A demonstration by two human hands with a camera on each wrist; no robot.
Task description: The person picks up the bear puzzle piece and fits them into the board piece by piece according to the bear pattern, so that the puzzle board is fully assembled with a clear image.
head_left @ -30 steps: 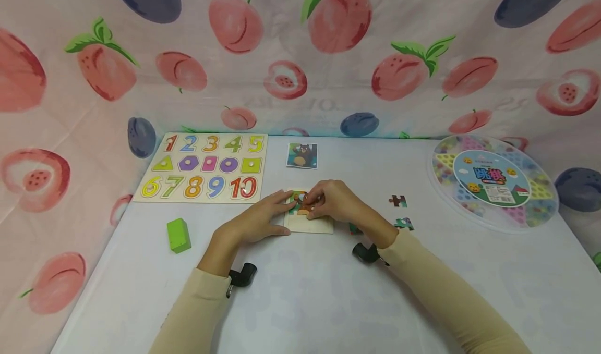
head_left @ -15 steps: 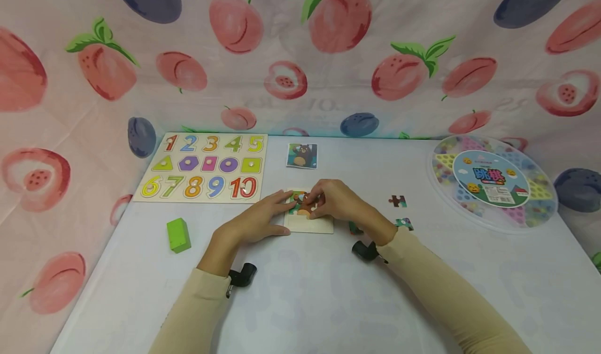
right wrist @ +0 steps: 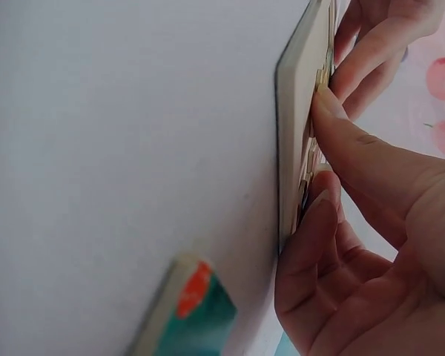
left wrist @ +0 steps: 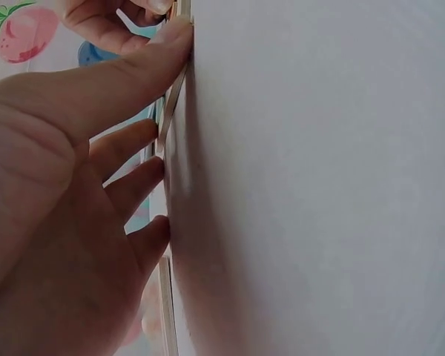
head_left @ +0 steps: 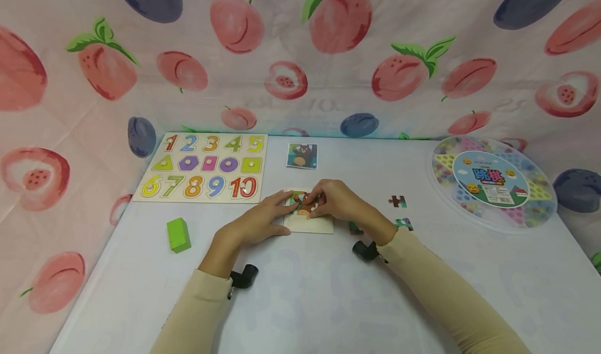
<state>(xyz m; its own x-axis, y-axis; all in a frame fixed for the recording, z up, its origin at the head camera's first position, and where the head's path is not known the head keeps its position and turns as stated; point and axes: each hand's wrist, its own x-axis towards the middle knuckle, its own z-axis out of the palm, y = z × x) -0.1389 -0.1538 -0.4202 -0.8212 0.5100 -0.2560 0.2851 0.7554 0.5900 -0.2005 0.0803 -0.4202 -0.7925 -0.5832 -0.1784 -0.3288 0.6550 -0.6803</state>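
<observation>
A small wooden jigsaw board (head_left: 312, 226) lies mid-table, its upper part filled with bear-picture pieces and its near strip bare wood. My left hand (head_left: 255, 221) rests at the board's left side, fingers fairly straight; its thumb (left wrist: 152, 63) touches the board's edge in the left wrist view. With bent fingers and thumb my right hand (head_left: 340, 203) pinches a brown puzzle piece (head_left: 307, 208) down on the board. That piece is partly covered by the fingers. Loose puzzle pieces lie to the right: a brown one (head_left: 397, 201), a teal one (head_left: 404, 223) and a green one (head_left: 355, 228) beside the right wrist.
A bear picture card (head_left: 302, 156) lies behind the board. To the left are a number-and-shape puzzle board (head_left: 199, 157) and a green block (head_left: 179, 235). At the far right sits a round clear game box (head_left: 493, 184). Fruit-print cloth hangs behind the white table.
Very little differs: the right fingers shift slightly over the brown piece on the board. The left hand stays in place, and the loose pieces have not moved.
</observation>
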